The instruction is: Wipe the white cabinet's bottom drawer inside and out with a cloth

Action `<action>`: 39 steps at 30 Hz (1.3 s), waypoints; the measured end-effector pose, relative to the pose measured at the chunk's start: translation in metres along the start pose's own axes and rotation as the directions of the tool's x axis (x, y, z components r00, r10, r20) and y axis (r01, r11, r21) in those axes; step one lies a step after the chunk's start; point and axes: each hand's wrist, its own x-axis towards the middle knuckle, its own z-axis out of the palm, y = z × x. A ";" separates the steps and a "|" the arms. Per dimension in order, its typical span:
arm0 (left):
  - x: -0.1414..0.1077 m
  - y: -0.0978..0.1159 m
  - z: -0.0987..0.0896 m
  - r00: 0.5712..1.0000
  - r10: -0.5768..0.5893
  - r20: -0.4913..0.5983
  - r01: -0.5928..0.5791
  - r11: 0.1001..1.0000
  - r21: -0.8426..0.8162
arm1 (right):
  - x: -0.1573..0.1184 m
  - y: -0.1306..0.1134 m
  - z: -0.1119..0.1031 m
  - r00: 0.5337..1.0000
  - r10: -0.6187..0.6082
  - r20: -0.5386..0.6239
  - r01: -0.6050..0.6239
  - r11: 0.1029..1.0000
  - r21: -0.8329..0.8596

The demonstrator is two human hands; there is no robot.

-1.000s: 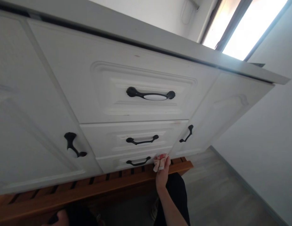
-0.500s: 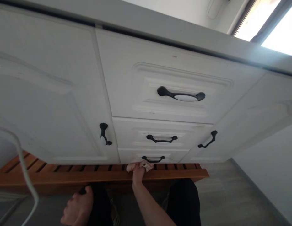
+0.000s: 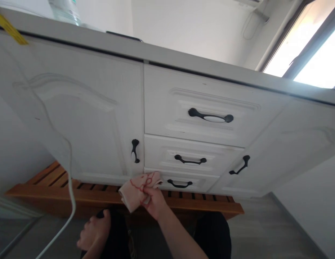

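A folded pale pink cloth (image 3: 135, 190) with a reddish pattern is pinched in my right hand (image 3: 155, 203). It is held in front of the lower edge of the white cabinet, above the slatted wooden platform (image 3: 102, 196). Beside it is the black handle (image 3: 179, 183) of the bottom drawer, which my right hand does not touch. My left hand (image 3: 94, 231) rests on my dark-trousered left knee (image 3: 113, 233), fingers curled round its side; part of its grip is hidden.
Above the bottom drawer are a middle drawer (image 3: 190, 160) and a large top drawer (image 3: 210, 118). Doors with black handles flank them. A white cable (image 3: 71, 187) hangs at left. On the countertop (image 3: 183, 57) stand a clear bottle (image 3: 65, 12) and a flat dark-edged object (image 3: 124, 36).
My right hand has lifted the cloth from the wooden slats and moved it left, so more of it shows. The view has shifted, revealing the countertop's left part. My left hand stays on the knee.
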 end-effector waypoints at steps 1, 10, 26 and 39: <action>-0.001 -0.001 0.000 1.000 0.007 -0.003 -0.007 1.000 -0.008 | -0.017 -0.007 -0.010 1.000 0.012 -0.012 -0.012 1.000 0.009; -0.086 0.009 0.028 0.737 0.605 -0.301 -0.673 0.699 -0.241 | -0.143 -0.010 -0.133 0.919 -0.188 -0.346 -0.017 0.858 -0.513; -0.258 0.076 -0.062 0.103 0.981 0.161 -0.670 0.189 -0.718 | -0.193 -0.034 -0.100 0.956 -0.290 0.054 0.271 0.790 -0.549; -0.236 0.087 -0.089 0.231 0.939 0.255 -0.594 0.344 -0.727 | -0.187 -0.052 -0.108 0.953 -0.166 -0.254 0.145 0.984 -0.099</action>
